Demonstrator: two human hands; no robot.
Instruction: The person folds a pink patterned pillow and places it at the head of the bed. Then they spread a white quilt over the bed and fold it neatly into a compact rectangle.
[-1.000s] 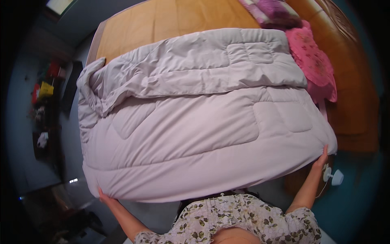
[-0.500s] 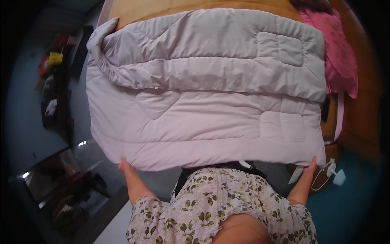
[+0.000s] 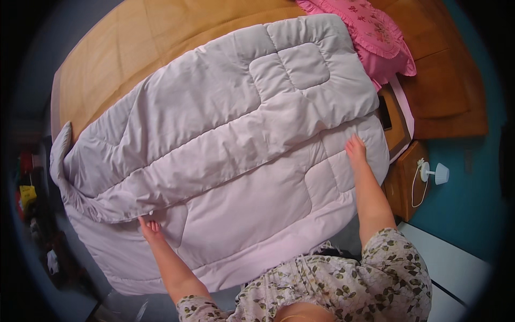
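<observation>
A pale pinkish-grey quilt (image 3: 241, 231) is spread over the bed (image 3: 214, 27), its far part folded back in a thick layer toward the near side, so the fold's edge runs slantwise across the quilt from its lower left to its upper right. At the quilt's left part, the left hand (image 3: 151, 229) has its thumb stretched up to that folded edge and its fingers half curled; whether it pinches the cloth cannot be told. At the quilt's right end, just on the near side of the folded edge, the right hand (image 3: 355, 150) is loosely open, fingers slightly bent, with no fabric seen caught in it; whether it touches the quilt is unclear. Beyond the quilt's far right corner lies a frilled pink pillow (image 3: 383, 35), and just right of the quilt is a flat dark object (image 3: 384, 112). Farther right of the quilt stand the brown headboard (image 3: 448, 86), a wooden nightstand (image 3: 403, 185) and a white lamp (image 3: 441, 173). The person's floral top (image 3: 322, 284) is at the quilt's near edge.
</observation>
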